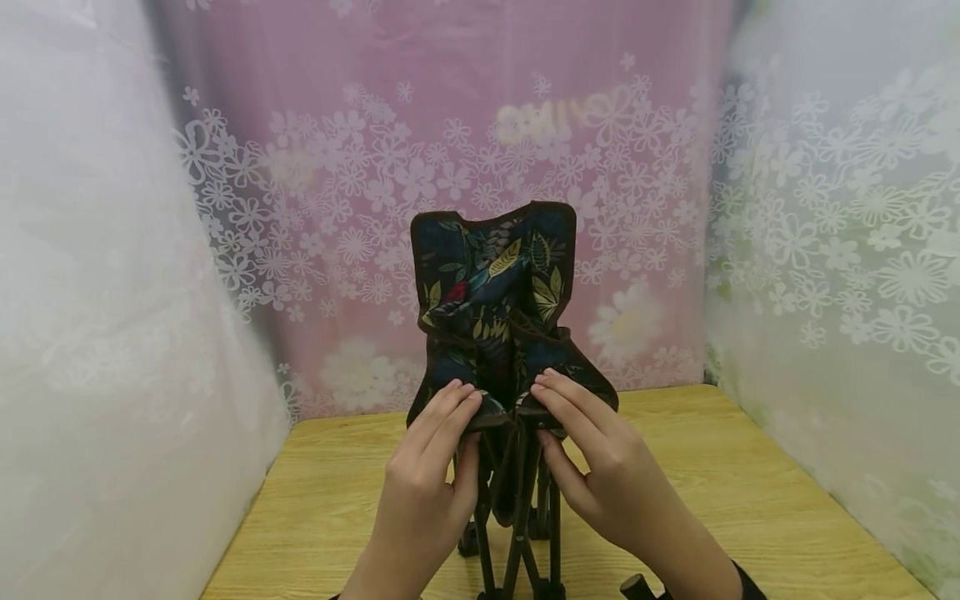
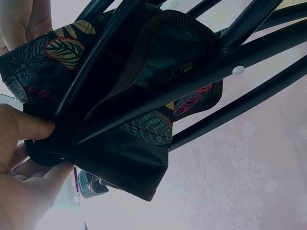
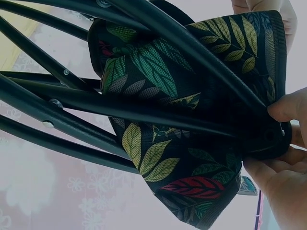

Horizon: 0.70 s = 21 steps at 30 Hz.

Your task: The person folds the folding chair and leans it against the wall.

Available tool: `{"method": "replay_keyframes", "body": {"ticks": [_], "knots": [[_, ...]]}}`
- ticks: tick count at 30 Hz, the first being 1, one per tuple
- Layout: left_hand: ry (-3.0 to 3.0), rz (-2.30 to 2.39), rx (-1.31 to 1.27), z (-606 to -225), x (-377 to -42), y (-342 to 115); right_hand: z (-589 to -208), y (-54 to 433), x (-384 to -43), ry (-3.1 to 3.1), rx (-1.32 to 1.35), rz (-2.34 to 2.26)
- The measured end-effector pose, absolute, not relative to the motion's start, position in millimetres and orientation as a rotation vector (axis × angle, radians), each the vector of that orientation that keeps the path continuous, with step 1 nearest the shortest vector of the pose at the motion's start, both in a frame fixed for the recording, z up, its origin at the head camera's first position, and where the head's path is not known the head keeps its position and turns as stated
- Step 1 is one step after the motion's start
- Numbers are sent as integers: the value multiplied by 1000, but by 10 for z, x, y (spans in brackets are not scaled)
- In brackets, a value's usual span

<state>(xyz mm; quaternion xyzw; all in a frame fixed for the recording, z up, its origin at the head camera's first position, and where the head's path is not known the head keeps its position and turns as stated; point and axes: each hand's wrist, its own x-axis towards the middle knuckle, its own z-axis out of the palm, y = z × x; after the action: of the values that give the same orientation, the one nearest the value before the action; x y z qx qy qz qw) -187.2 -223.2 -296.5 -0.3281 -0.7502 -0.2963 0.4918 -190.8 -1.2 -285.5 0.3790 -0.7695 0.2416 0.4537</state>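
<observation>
Shows a part-folded chair (image 1: 495,329) upright between and beyond the left hand (image 1: 425,471) and right hand (image 1: 611,467), with dark legs (image 1: 517,543) reaching down to the table (image 1: 330,492) beneath them. Pinched at one near seat corner (image 2: 44,154) by the left hand, with thumb underneath and fingers laid over the top. Pinched likewise at the other corner (image 3: 268,143) by the right hand, between thumb below and fingers above. Hangs in a dark fold (image 1: 506,500) between the two hands, just below the fingertips. Rises beyond the fingers to a back (image 1: 553,242) printed with yellow, green and red leaves. Backed, well beyond the hands, by a pink curtain (image 1: 450,83) with white flowers. Flanked by a pale sheet (image 1: 112,292) outside the left hand and a flowered sheet (image 1: 825,208) outside the right. Includes a dark sleeve (image 1: 748,581) at the right wrist
</observation>
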Motion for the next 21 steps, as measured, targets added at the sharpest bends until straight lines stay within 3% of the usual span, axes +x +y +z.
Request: {"method": "replay_keyframes", "body": {"ticks": [21], "knots": [[-1786, -763, -811, -3016, -1895, -2212, -2873, -44, -1947, -1799, 953, 648]]}}
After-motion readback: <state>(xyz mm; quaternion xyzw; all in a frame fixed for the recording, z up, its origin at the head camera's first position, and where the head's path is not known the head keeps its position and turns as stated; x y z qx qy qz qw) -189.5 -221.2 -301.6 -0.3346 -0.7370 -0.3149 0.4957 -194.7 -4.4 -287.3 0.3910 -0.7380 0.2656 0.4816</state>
